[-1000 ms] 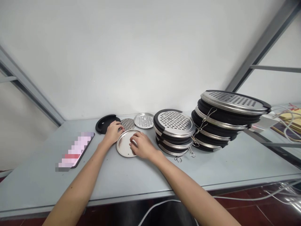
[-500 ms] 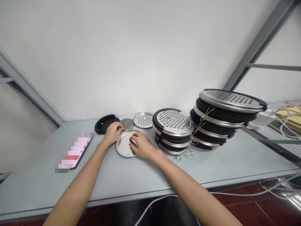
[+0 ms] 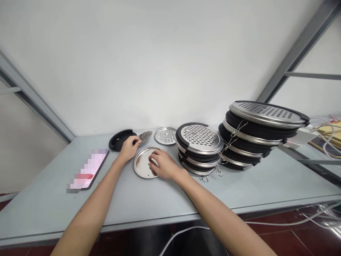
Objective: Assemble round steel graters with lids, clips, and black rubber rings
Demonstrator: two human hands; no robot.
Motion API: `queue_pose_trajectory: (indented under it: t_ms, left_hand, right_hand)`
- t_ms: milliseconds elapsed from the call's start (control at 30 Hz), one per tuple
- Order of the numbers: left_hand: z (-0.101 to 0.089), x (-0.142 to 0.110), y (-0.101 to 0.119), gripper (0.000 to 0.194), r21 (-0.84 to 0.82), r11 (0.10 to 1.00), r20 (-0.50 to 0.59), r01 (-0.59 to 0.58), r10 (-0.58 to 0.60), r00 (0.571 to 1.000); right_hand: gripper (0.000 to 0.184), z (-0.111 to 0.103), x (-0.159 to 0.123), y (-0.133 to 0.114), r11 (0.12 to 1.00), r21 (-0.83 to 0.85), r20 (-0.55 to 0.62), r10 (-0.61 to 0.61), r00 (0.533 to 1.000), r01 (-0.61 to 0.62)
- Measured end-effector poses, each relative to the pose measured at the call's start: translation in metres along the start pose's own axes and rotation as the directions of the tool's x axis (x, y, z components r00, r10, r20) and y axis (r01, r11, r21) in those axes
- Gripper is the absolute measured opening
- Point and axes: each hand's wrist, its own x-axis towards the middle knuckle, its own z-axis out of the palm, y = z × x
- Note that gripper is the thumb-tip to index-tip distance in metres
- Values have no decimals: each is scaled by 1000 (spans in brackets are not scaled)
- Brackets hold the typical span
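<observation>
My left hand (image 3: 129, 148) pinches the near edge of a small round grater disc (image 3: 145, 136) and holds it tilted up off the grey table (image 3: 160, 193). My right hand (image 3: 162, 163) rests with curled fingers on a plain steel plate (image 3: 142, 164) lying flat in front of me. A black plastic ring (image 3: 118, 139) lies just behind my left hand. Another perforated steel disc (image 3: 165, 135) lies flat behind the plate.
A short stack of black-rimmed grater lids (image 3: 199, 147) stands right of the plate, and a taller leaning stack (image 3: 255, 137) beyond it. A phone (image 3: 87, 170) lies at the left. Cables and a white box (image 3: 303, 137) sit at the far right.
My left hand has lifted the small grater disc, which now tilts on edge instead of lying flat. My right hand stays on the plate.
</observation>
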Motion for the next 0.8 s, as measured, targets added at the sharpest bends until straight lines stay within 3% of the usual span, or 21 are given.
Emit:
queue_pose_trajectory:
  t_ms: [233,400,567,800]
  left_hand:
    - [-7,-1,13,36,-153,986,71,62,-51,996]
    - [-13,-4,27,42,-232,967,120,104,-78,990]
    - [-22,-8,45,48,-332,931,210,150,-82,974]
    - [-36,-11,52,41,-322,933,386,159,-24,922]
  right_hand:
    - [16,5,1,5,999,4,-43,-33,999,33]
    - [19,5,3,6,999,41,-152,38,988,-32]
    - [27,4,4,6,990,104,-319,121,940,-92]
    - [59,3,3,2,982,143,-486,176,856,-121]
